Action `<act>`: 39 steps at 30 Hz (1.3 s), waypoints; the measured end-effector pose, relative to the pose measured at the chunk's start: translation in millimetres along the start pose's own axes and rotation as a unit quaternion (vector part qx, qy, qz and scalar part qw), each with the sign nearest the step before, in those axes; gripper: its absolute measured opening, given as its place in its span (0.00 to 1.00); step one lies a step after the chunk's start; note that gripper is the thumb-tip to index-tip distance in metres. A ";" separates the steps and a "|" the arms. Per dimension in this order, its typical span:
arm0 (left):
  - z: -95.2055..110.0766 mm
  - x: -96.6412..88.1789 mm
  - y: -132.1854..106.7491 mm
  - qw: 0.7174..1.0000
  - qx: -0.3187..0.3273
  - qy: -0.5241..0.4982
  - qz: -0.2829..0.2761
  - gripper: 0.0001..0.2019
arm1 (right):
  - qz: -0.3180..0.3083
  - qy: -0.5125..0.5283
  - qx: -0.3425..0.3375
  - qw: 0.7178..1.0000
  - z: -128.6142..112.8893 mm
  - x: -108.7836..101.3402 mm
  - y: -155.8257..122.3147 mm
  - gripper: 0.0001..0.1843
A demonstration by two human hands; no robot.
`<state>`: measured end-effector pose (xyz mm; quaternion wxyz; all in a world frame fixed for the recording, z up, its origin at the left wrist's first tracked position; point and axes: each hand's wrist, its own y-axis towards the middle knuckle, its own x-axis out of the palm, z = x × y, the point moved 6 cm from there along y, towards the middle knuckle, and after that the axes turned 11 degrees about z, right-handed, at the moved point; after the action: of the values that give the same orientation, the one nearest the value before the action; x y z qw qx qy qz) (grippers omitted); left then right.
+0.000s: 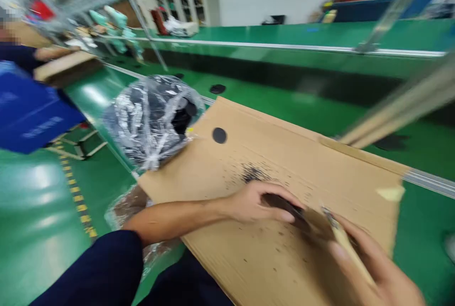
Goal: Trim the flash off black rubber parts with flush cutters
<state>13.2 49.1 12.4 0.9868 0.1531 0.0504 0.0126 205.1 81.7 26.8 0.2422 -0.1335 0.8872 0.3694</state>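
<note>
My left hand is closed on a dark flat piece, pinched between thumb and fingers above a cardboard sheet. My right hand grips a slim, pale yellow-handled tool with a metal tip; its exact kind is blurred. That tip is close to the edge of the dark piece, and motion blur hides whether they touch. Dark crumbs are scattered on the cardboard just beyond my left hand. Farther back on the sheet lies a black disc.
A clear plastic bag of black pieces sits at the cardboard's left corner. More black discs lie on the green surface behind. A metal post slants at the right. At far left, a person reaches toward a cardboard box.
</note>
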 end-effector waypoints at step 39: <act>0.3 5.4 -20.5 0.998 0.010 -0.051 0.026 0.10 | -0.023 -0.070 -0.066 0.995 -39.0 -15.5 -7.3 0.13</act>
<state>18.7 29.7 6.0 0.9859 0.1648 -0.0042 0.0301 208.4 49.5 54.4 0.3027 -0.1439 0.8386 0.4294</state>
